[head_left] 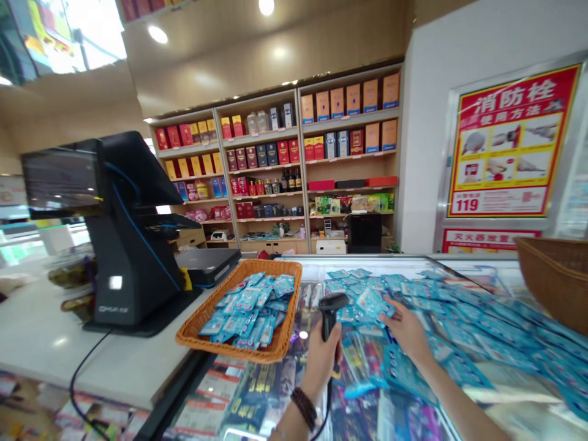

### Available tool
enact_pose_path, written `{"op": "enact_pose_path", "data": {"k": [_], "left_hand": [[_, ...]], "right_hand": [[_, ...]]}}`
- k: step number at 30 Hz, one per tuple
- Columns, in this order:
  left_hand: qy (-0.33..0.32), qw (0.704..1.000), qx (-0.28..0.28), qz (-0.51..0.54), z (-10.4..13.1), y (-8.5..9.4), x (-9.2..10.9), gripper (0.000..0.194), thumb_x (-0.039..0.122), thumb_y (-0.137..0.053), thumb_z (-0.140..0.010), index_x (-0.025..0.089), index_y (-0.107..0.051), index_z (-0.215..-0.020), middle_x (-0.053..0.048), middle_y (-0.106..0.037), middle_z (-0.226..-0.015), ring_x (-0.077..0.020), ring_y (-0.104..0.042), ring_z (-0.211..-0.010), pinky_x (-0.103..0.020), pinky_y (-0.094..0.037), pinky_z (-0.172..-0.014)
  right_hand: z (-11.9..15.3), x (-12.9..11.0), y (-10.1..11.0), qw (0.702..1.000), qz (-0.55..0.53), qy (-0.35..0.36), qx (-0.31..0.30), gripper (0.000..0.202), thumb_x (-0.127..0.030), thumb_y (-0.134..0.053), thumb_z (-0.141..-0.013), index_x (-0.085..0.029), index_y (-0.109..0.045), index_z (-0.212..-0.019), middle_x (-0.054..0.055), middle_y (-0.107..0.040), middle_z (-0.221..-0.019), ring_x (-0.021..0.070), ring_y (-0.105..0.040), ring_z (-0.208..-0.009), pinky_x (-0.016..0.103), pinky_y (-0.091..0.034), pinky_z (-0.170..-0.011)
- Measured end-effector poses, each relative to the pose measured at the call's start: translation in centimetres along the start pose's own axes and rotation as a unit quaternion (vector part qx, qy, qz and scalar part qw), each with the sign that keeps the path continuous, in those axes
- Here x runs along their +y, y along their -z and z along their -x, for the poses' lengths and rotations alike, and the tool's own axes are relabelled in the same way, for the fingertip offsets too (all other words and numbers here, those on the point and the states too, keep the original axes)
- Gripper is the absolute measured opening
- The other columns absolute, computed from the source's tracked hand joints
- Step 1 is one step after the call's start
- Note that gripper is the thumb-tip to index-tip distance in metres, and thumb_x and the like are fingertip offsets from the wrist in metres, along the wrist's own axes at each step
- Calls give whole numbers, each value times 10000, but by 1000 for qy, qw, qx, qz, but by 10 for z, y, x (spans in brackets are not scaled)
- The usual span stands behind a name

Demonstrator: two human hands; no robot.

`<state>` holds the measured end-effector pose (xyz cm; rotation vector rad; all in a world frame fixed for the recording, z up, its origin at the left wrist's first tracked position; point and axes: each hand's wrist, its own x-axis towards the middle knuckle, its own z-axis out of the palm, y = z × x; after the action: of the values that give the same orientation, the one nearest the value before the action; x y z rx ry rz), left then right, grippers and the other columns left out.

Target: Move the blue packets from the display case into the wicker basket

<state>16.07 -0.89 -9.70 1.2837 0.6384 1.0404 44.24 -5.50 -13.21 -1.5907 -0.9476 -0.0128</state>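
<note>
My left hand [321, 350] is wrapped round the grip of a black barcode scanner [331, 304], its head up and its cable hanging below. Between the fingers of my right hand [403, 327] is the edge of a blue packet [373, 304], just right of the scanner head. Many similar blue packets [487, 324] lie spread over the glass counter beyond and to the right of that hand. An orange-brown wicker basket [294, 294] stands left of the scanner, with a heap of blue packets [250, 309] inside.
A black point-of-sale terminal [122, 263] stands on the white counter [41, 334] at left, beside a flat black device [209, 264]. A brown woven basket [555, 282] sits at the right edge. Behind the glass counter [275, 398], shelves [261, 165] hold boxes and bottles.
</note>
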Motion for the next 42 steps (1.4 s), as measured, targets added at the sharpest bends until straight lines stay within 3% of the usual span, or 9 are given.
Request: {"op": "enact_pose_path", "data": {"k": [5,10,16,26,35,39,42], "left_hand": [[-7,1000,-17,1,4,-4,1,989,1203,-902,-668,279,-622,-884,99,-552,-589,-91,-452,-419,-260,-314,-459],[-1,998,-57,17,7,-6,7,950,1154,-934,-706,276,-627,-898,91,-568,-620,-91,-468,-433,-259,-321,-469],[7,997,-75,33,11,-9,16,952,1117,-988,-679,265,-643,-927,92,-577,-644,-87,-478,-432,-266,-333,-470],[6,996,-83,34,12,-9,17,924,1086,-1013,-694,264,-657,-925,100,-573,-658,-82,-477,-446,-252,-338,-456],[-1,996,-85,39,15,-8,26,941,1087,-1031,-669,258,-670,-933,93,-589,-662,-79,-478,-441,-249,-332,-463],[-21,996,-61,59,15,-2,44,931,1079,-1037,-674,262,-660,-914,78,-606,-668,-87,-492,-449,-253,-348,-464],[-45,997,4,65,11,17,62,923,1080,-1031,-683,263,-658,-896,72,-610,-660,-94,-499,-458,-250,-372,-469]], "right_hand": [[2,-14,7,996,-30,-71,40,503,-770,-824,-700,-352,-822,-980,94,-873,-732,473,-929,-849,568,-719,-820],[7,-18,-1,981,-141,-127,40,574,-815,-897,-627,-384,-704,-953,89,-890,-733,489,-958,-853,566,-741,-818],[12,-16,-9,983,-140,-116,23,660,-907,-928,-618,-384,-688,-943,101,-909,-754,512,-974,-894,592,-760,-855],[13,-19,-6,984,-132,-113,25,664,-885,-980,-618,-375,-692,-933,102,-899,-747,497,-964,-872,576,-763,-809],[17,-46,3,986,-120,-110,30,568,-837,-913,-591,-393,-685,-862,91,-886,-714,504,-966,-875,598,-767,-852],[15,-61,-3,984,-137,-105,34,577,-797,-929,-589,-382,-706,-922,88,-892,-736,492,-967,-879,559,-769,-797],[9,-69,-25,978,-174,-114,6,632,-772,-959,-596,-363,-727,-1018,74,-893,-753,492,-965,-846,548,-774,-751]]}}
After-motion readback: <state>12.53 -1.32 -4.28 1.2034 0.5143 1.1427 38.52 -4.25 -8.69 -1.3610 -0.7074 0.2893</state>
